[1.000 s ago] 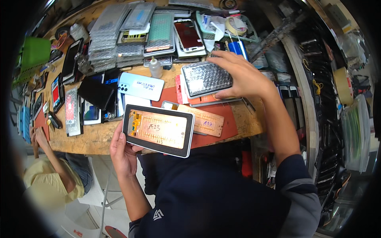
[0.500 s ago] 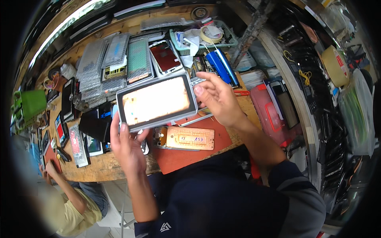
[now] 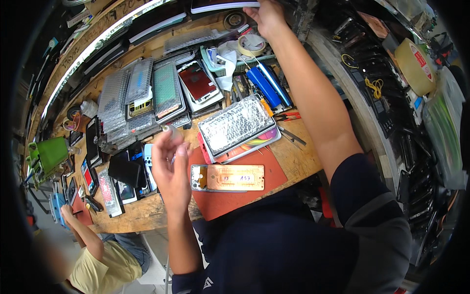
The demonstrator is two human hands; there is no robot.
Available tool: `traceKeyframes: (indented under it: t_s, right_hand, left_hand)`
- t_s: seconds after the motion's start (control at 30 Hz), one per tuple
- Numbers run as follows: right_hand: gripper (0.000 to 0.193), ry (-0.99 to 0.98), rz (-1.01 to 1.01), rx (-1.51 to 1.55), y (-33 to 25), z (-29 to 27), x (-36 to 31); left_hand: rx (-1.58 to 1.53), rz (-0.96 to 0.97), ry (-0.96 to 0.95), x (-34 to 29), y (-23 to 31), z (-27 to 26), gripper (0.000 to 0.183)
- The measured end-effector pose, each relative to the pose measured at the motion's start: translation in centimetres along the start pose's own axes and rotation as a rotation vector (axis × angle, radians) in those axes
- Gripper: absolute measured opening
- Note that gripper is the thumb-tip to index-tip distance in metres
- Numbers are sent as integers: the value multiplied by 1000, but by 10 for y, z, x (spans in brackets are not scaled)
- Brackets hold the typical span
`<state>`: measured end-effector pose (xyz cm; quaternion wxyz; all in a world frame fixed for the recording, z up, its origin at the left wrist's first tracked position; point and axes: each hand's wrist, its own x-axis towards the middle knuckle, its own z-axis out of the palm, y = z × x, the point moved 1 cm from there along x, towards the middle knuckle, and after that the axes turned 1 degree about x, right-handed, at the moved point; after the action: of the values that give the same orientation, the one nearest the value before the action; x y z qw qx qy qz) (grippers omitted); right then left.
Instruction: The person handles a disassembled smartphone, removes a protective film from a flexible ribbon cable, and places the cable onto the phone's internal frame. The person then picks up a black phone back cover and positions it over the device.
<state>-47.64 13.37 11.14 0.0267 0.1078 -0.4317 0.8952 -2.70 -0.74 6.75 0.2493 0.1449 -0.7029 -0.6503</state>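
My left hand point(image 3: 169, 169) is raised over the near side of the bench, its fingers closed round a small whitish thing with a metal tip point(image 3: 169, 131). Far up at the top edge, my right hand point(image 3: 268, 20) reaches out, fingers stretched beside the end of a white-edged flat panel point(image 3: 223, 6); part of it is cut off. A silver, bubble-textured screen panel point(image 3: 236, 125) with a dark rim and orange flex tab rests on a stack of flat parts. In front of it, a phone frame point(image 3: 199, 177) with a copper-coloured plate point(image 3: 237, 177) lies on a red-brown mat point(image 3: 220, 208).
Bubble-wrapped screens point(image 3: 115, 105) are piled at the back left. Behind stand a basket point(image 3: 209, 63) with a tape roll point(image 3: 252, 45) and blue tools point(image 3: 264, 84). Tweezers point(image 3: 293, 137) lie right of the stack. A person in a yellow shirt point(image 3: 105, 262) works at the left.
Both hands have left the framed panel, which now appears to lie on the stack. My right hand has swung up and far away; the left now holds a small whitish thing.
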Motion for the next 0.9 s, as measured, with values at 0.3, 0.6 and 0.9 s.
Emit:
traceKeyframes:
  t_s: [0.3, 0.6, 0.9]
  right_hand:
    - [25, -88, -192, -598, -6, -1, -25]
    - [39, -210, 213, -1050, -57, -121, -292]
    - [50, -227, 33, -694, -7, -102, -323]
  left_hand:
    - [30, -206, -46, -41, -45, -3, 54]
    - [85, -280, -283, -3, -67, 19, 65]
    - [118, -172, -265, 13, -85, 36, 58]
